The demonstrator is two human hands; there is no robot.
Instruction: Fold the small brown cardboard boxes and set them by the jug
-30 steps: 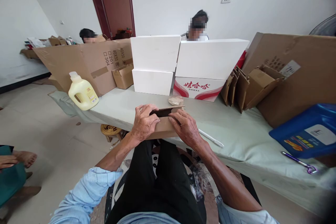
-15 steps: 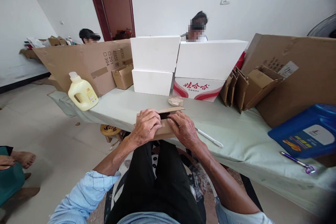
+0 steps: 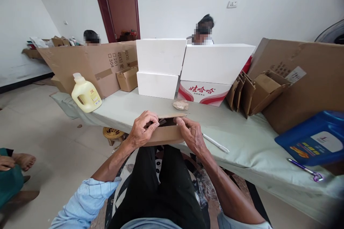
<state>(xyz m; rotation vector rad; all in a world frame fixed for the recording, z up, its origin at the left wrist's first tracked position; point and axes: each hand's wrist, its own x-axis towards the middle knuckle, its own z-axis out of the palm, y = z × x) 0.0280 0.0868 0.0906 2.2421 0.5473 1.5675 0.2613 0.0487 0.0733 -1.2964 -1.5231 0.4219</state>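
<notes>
A small brown cardboard box point(image 3: 167, 134) is at the table's near edge, just above my lap. Its top gapes, with a flap raised at the back and a dark inside where something dark shows but cannot be made out. My left hand point(image 3: 143, 127) grips the box's left end, thumb and fingers curled at the opening. At the other end my right hand point(image 3: 191, 134) is closed on the right rim, thumb over the edge. Just behind the box lies a small clear-wrapped beige packet point(image 3: 181, 105). A white pen-like stick point(image 3: 215, 142) rests to the right of my right hand.
White boxes point(image 3: 161, 57) stand stacked at the back of the cloth-covered table point(image 3: 242, 143). A yellow jug point(image 3: 86, 94) is at left; a blue jug point(image 3: 313, 137) and a purple-handled tool point(image 3: 305, 169) are at right. Folded cartons point(image 3: 248, 94) lean nearby. Two people sit behind.
My hands have moved apart along the box, and its opening shows wider. The dark inside is more visible now. The view has shifted slightly.
</notes>
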